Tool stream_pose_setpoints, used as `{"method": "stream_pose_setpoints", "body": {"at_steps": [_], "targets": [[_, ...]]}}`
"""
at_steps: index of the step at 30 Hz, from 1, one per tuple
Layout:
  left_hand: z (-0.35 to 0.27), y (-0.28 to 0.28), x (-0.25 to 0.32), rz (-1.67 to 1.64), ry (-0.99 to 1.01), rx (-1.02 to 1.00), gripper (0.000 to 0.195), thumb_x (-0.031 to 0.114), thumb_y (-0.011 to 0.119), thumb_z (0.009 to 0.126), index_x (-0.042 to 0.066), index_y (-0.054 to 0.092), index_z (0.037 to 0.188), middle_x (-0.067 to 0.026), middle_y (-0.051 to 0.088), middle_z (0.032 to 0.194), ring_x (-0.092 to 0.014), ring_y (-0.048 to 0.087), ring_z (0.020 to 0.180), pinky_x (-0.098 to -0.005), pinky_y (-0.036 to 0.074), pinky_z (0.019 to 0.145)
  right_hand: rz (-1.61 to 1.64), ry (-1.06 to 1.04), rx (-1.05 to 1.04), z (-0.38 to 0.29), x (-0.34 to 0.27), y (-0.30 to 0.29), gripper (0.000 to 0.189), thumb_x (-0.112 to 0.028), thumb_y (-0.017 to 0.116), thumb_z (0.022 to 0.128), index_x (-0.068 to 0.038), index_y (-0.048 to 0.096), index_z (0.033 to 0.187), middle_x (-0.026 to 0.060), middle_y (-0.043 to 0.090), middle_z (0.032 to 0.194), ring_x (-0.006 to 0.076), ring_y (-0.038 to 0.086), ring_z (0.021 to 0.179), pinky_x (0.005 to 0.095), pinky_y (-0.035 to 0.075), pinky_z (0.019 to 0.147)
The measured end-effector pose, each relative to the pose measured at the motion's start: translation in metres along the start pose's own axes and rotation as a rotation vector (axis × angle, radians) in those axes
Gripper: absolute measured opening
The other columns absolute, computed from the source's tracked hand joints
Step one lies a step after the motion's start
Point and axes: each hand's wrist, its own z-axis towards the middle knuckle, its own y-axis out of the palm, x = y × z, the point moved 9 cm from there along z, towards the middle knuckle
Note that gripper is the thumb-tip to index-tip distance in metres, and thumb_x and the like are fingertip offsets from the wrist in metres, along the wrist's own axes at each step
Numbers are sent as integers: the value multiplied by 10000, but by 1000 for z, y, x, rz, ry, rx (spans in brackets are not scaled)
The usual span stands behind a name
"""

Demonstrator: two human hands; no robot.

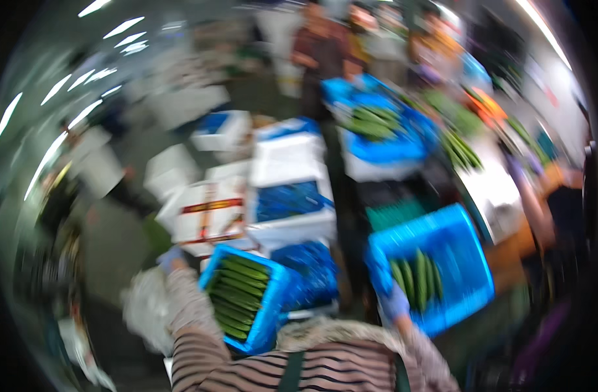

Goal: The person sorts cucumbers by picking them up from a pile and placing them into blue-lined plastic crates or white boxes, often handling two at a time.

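My left hand [171, 259], in a thin pale-blue glove, is beside the upper left of a blue-lined box [285, 294] full of rows of green cucumbers [238, 296]. A clear plastic bag [149, 311] hangs below that hand; blur hides whether the fingers hold it. On the other side, my gloved right hand [395, 301] is against the near left edge of a blue-lined box [460, 279]. Several cucumbers [419, 281] lie along the left side inside it, the rest of its bottom showing bare liner. The right fingers are too blurred to show their grip.
White foam boxes with blue liners [289, 201] and a taped white carton [208, 213] stand ahead. Another blue-lined box [387, 142] holds cucumbers farther off. Right, a white table [490, 191] bears cucumbers, with a co-worker's arm [534, 206] beside it. People [326, 54] stand at the back.
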Motion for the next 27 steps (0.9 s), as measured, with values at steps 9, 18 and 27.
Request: {"method": "stream_pose_setpoints", "body": {"at_steps": [9, 18, 27], "targets": [[11, 79, -73, -1115, -654, -87, 299, 297, 685, 699, 62, 652, 881, -129, 631, 752, -227, 567, 666, -350, 473, 625, 76, 59, -20, 10, 76, -30, 480, -446, 484, 825, -54, 557, 1092, 201, 580, 1039, 359, 545, 968, 396, 427, 823], [7, 29, -18, -1552, 31, -186, 304, 116, 623, 710, 68, 574, 1005, -128, 594, 913, -270, 557, 851, -365, 470, 736, 56, 117, -113, 13, 115, 16, 378, -265, 489, 841, 27, 536, 1077, 250, 577, 1015, 361, 547, 976, 380, 414, 842], [-23, 34, -33, -2600, -406, -618, 247, 155, 547, 765, 23, 520, 972, -122, 581, 799, -230, 538, 625, -355, 483, 604, -26, 85, -7, 21, 126, 8, 309, -177, 534, 821, 41, 559, 1039, 207, 612, 962, 294, 587, 900, 338, 436, 809]]}}
